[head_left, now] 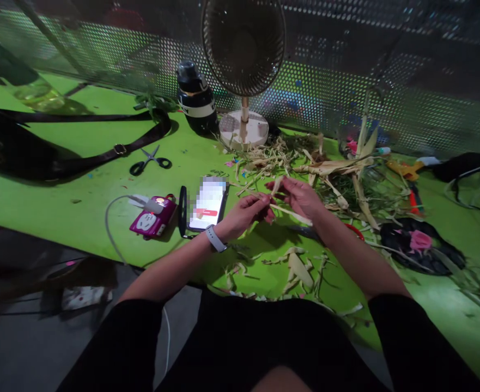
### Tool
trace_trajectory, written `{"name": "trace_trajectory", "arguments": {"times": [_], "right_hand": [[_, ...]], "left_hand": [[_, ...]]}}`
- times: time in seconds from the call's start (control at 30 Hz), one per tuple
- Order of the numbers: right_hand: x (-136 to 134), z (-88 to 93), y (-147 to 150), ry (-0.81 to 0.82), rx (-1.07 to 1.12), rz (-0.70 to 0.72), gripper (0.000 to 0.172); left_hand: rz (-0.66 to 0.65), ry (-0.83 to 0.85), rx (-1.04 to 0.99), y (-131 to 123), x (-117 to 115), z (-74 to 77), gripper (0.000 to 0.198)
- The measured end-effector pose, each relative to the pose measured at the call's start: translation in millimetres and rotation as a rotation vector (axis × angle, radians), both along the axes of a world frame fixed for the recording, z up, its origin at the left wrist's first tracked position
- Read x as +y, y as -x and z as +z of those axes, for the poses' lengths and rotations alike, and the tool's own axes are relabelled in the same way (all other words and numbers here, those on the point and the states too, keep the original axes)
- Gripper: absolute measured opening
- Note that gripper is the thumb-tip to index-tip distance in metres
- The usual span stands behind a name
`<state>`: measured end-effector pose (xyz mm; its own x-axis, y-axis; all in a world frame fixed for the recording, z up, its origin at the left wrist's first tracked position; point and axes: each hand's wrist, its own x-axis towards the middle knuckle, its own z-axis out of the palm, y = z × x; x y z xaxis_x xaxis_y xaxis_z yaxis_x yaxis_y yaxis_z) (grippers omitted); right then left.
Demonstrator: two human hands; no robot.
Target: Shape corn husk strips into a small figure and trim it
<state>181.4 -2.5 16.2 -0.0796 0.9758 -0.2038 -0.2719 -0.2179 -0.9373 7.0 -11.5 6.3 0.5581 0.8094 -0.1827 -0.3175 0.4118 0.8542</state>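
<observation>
Both my hands meet over the green table [240,258], working on a pale strip of dried leaf, perhaps corn husk [291,213]. With thumb and fingers closed, my left hand [243,215] pinches the strip; a pale-banded watch [215,238] is on that wrist. Close on its right, my right hand [299,198] has its fingers bent around the upper part of the same strip. Beneath them lie torn leaf pieces [299,269]. Beyond is a heap of dry stalks and shreds [272,155]. A dark, partly hidden object lies under my right forearm.
A phone [210,204], purple socket block [152,218] and scissors [150,161] lie to the left. A fan [243,130] and black bottle [198,106] stand behind. On the right is a black tray [395,253] with a pink flower [420,240]. Perforated metal [325,90] borders the back.
</observation>
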Motion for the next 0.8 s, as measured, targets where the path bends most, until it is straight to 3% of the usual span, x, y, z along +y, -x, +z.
{"name": "trace_trajectory", "arguments": {"times": [0.13,0.2,0.3,0.37,0.43,0.5,0.63,0.7,0.8], "right_hand": [[1.1,-6.5,-2.6,-0.008,0.013,-0.171,0.025],[-6.6,-12.0,4.5,-0.020,-0.030,-0.055,0.028],[-22.8,-18.6,19.0,-0.027,-0.128,0.277,0.038],[-30.8,-20.4,24.4,-0.021,-0.240,0.424,0.043],[-33.6,-19.3,23.4,-0.101,-0.437,0.450,0.041],[-31.7,-14.7,16.8,-0.305,-0.734,0.356,0.039],[-24.0,-0.5,0.6,-0.783,-1.287,0.056,0.030],[-21.2,4.3,-3.9,-0.900,-1.342,-0.016,0.027],[-19.3,5.8,-5.5,-0.864,-1.207,0.005,0.028]], "left_hand": [[0.236,0.017,-0.171,1.8,9.9,2.7,0.029],[0.311,-0.007,-0.221,3.0,13.8,3.4,0.029],[0.357,-0.016,-0.220,3.6,15.6,2.0,0.037],[0.393,-0.038,-0.164,3.8,16.2,-0.6,0.038],[0.432,-0.093,-0.089,4.6,18.2,-4.2,0.036],[0.454,-0.155,-0.005,6.2,21.4,-8.2,0.034],[0.358,-0.284,0.211,11.3,25.3,-11.6,0.034],[0.231,-0.354,0.282,14.3,24.4,-9.5,0.035],[0.042,-0.411,0.276,17.6,20.9,-4.8,0.035]]}}
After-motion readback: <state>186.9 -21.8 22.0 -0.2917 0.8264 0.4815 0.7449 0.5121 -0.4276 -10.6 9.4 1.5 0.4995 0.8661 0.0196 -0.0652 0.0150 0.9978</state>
